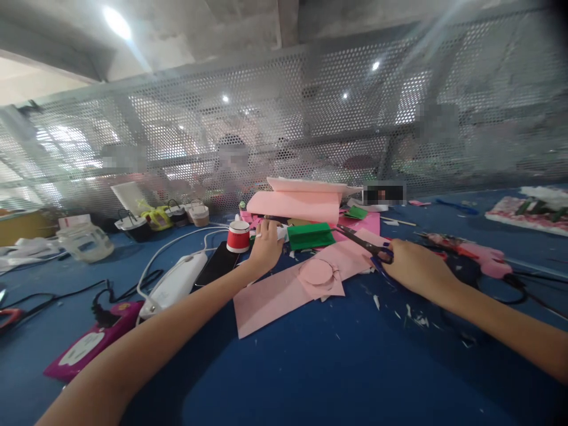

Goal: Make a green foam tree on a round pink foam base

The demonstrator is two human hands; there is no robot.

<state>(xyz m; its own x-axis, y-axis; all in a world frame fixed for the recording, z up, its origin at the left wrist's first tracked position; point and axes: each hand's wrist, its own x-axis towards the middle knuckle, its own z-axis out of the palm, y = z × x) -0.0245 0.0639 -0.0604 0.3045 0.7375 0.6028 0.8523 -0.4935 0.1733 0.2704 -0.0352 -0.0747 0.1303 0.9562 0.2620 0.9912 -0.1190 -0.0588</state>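
My right hand [410,266] grips dark-handled scissors [361,239], their blades pointing left over pink paper toward the green piece. My left hand [266,245] reaches forward beside a red-and-white paper cup [238,236], fingers stretched out and pointing down. A small white piece [281,232] shows at its right edge; whether the fingertips touch it I cannot tell. A folded green sheet [310,235] lies between the two hands. Below it is a long pink strip [266,305] with cut pink circles [316,272] on top.
A roll of pink sheet [295,206] lies at the back. On the left are a white power strip [177,281], a black phone [218,263], a magenta pouch [95,343] and a clear jar [85,241]. A pink glue gun [483,257] with cables sits at right, near white scraps [417,319].
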